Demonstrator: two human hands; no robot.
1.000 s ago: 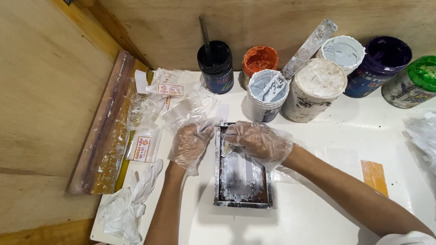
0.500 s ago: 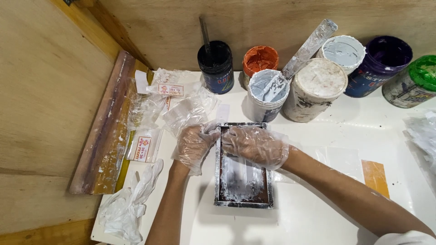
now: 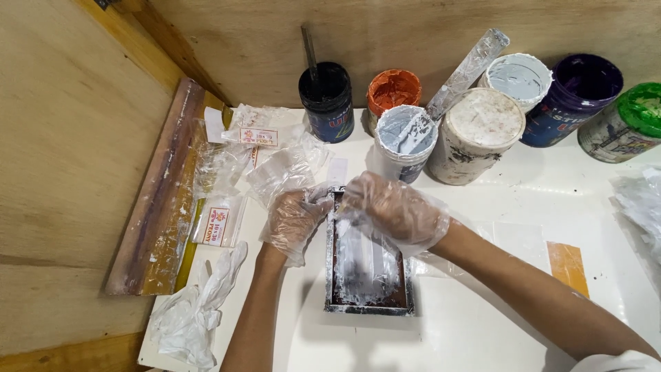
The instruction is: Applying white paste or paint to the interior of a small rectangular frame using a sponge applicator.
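Right hand (image 3: 396, 210) now farther over tray's (image 3: 368, 306) top-left.

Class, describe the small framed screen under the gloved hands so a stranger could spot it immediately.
On the white table, below the row of paint tubs, lies a small rectangular frame. Both gloved hands, left hand and right hand, rest on it. Only it is flat, dark-rimmed, smeared white.

The right hand (image 3: 396, 210) hid the far end of the small paint-smeared frame (image 3: 368, 275). The green-lidded jar (image 3: 630, 120) and crumpled plastic (image 3: 640, 203) ran off the right edge.
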